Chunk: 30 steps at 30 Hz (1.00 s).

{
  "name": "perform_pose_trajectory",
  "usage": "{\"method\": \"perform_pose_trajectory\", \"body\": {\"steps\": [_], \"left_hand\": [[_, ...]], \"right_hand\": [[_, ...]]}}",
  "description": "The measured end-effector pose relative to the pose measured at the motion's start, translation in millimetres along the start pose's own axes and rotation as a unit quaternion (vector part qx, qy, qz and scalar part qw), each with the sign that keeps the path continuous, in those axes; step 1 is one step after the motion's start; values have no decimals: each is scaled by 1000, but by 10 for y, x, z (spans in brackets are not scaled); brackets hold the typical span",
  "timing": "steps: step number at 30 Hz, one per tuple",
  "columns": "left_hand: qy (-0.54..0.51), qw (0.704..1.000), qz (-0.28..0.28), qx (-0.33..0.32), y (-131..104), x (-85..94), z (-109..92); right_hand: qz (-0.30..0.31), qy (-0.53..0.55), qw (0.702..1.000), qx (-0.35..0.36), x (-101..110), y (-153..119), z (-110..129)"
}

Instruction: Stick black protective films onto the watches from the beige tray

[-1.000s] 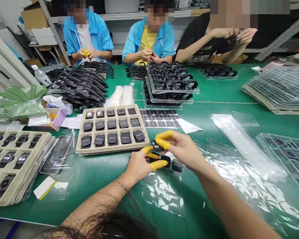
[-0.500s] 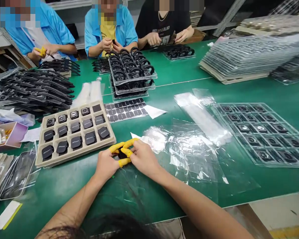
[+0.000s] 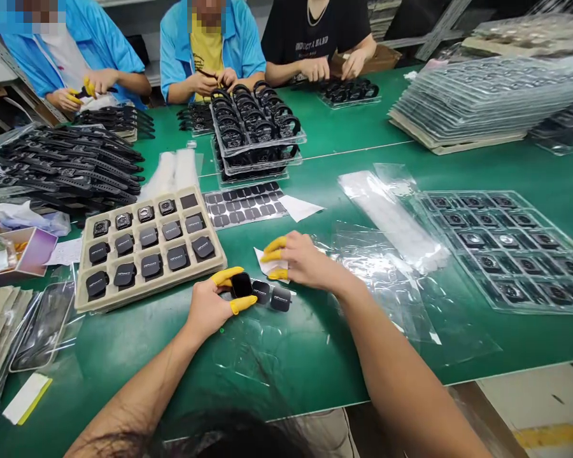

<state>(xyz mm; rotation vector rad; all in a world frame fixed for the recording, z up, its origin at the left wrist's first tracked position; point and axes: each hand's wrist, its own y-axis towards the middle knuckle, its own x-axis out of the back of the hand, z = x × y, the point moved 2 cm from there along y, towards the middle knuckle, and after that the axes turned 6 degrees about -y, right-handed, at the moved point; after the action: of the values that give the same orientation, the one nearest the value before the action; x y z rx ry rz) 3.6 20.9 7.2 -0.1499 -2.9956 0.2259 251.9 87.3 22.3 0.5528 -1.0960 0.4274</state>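
Note:
My left hand [image 3: 214, 302], with yellow finger cots on its fingertips, grips a black square smartwatch body [image 3: 241, 285] between thumb and fingers, its dark glassy face upward. Just right of it, two black square stickers [image 3: 280, 298] with pale lettering lie on a clear strip. My right hand [image 3: 298, 259], also in yellow finger cots, has its thumb and fingers closed about a small white cloth or paper [image 3: 263, 261] on the table. Left of my hands sits a beige tray [image 3: 155, 280] holding rows of watch bodies, most covered by black square stickers.
A sheet of black stickers [image 3: 248, 207] lies behind the tray. Clear plastic film [image 3: 382, 273] and a clear tray of watch bodies [image 3: 510, 248] are on the right. Beyond stand stacked trays of watches [image 3: 258, 137] and a pile of straps [image 3: 67, 165]. Several co-workers sit opposite.
My hands have parted. The left keeps the watch body and turns its dark face into view; the right has moved right to the white cloth. The two stickers beside them are now uncovered.

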Motion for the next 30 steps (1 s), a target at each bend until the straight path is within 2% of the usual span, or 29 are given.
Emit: {"method": "perform_pose_trajectory", "body": {"steps": [1, 2, 4, 5, 6, 8, 10, 11, 13, 14, 15, 17, 19, 20, 22, 24, 25, 27, 29, 30], "left_hand": [[3, 1000, 6, -3, -2, -4, -3], [8, 1000, 9, -6, -3, -7, -4], [20, 1000, 8, -7, -4, -10, -3], [23, 1000, 6, -6, -3, -10, 0], [20, 1000, 6, -6, -3, -10, 3], [4, 1000, 16, -16, -3, -12, 5], [-12, 999, 19, -23, -5, -14, 5], [-17, 1000, 14, -21, -6, -15, 6], [-16, 1000, -6, -6, -9, -14, 9], [-14, 1000, -15, 0, -11, -14, 10], [-12, 1000, -18, 2, -13, -17, 9], [-17, 1000, -5, -9, -16, -27, 4], [-28, 999, -3, -20, -20, -30, -1], [-32, 999, -12, -22, -24, -28, -2], [-30, 998, -44, -20, -33, -19, -2], [-22, 997, -71, -23, -44, -14, 2], [-20, 996, -79, -30, -49, -12, 4], [-25, 994, -96, -49, -54, -4, 11], [-37, 991, -111, -71, -53, 10, 18], [-39, 989, -118, -82, -51, 18, 19]], "right_hand": [[2, -5, 1000, 3, -16, 7, 23], [-20, -11, 1000, -11, -11, 13, 50], [-98, -1, 995, -33, 33, 17, 156], [-124, 18, 992, -23, 49, 21, 241], [-132, 41, 990, 4, 49, 28, 343], [-110, 73, 988, 81, 3, 51, 546], [-111, 53, 987, 105, -62, 74, 655], [-140, 23, 987, 75, -81, 83, 660], [-220, -36, 974, -38, -85, 82, 618], [-240, -42, 966, -83, -86, 77, 606], [-234, -31, 967, -100, -95, 77, 617], [-167, 14, 984, -66, -140, 95, 695], [-110, 14, 993, -46, -179, 112, 755], [-113, -15, 991, -69, -174, 112, 740], [-159, -79, 971, -157, -103, 78, 610], [-192, -78, 955, -214, 19, 9, 424], [-179, -39, 959, -216, 76, -23, 342], [-95, 89, 974, -186, 152, -66, 251], [-7, 206, 963, -171, 171, -81, 265], [12, 244, 953, -180, 164, -77, 294]]}}
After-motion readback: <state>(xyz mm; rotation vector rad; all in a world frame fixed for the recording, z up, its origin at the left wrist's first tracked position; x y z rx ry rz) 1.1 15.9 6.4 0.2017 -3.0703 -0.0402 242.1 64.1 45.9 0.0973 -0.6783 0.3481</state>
